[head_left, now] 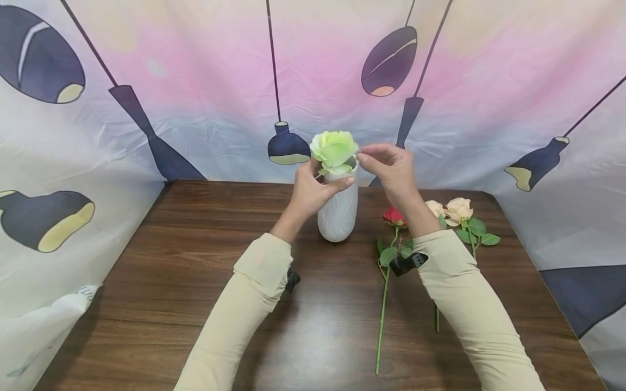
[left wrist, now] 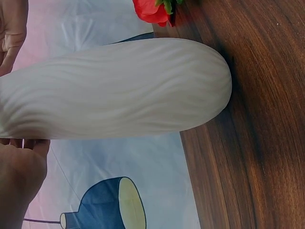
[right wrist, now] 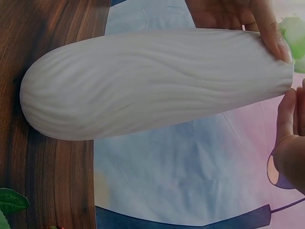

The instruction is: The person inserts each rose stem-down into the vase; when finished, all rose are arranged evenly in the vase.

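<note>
A white vase with a wavy relief stands upright on the brown table. From its mouth a pale green artificial rose sticks out; its stem is hidden inside. My left hand grips the upper part of the vase, its thumb across the front just below the rim. On the other side, my right hand has thumb and forefinger close together at the rim, beside the rose's petals. In the right wrist view, a finger of the right hand touches the vase's rim; whether it pinches anything is hidden.
On the wooden table, a red rose with a long green stem lies right of the vase. Two peach roses lie farther right, partly behind the right forearm. A cloth printed with lamps hangs close behind the table.
</note>
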`<action>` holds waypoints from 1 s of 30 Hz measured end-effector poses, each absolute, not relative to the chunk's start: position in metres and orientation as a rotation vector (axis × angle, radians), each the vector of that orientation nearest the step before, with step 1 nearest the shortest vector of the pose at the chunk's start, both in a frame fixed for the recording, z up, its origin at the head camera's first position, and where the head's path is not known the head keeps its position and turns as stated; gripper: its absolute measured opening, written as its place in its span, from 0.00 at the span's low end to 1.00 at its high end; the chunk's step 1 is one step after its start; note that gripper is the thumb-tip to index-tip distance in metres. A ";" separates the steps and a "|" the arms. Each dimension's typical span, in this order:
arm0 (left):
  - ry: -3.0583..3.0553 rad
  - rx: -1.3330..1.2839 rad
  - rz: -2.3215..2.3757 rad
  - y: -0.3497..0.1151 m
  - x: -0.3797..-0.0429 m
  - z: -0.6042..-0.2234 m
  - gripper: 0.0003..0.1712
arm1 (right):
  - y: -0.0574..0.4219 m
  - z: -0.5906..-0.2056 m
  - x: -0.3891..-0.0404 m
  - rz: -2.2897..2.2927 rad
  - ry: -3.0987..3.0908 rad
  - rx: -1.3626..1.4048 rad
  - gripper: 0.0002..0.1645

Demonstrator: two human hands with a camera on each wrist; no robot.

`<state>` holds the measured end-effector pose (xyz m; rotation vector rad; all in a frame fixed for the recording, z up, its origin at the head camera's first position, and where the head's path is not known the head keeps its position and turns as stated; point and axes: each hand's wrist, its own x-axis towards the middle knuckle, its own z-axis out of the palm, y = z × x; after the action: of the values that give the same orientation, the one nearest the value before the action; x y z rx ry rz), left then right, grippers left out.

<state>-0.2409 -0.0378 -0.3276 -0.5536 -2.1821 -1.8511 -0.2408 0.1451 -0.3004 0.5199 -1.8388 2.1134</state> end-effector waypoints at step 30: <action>-2.222 -0.504 -1.833 -0.038 -0.241 -0.327 0.36 | 0.178 -0.320 -0.203 2.142 -2.057 0.504 0.18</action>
<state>-0.2406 -0.0379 -0.3265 -0.5040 -2.2215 -1.8325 -0.2033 0.1777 -0.3202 0.5042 -2.0569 2.1416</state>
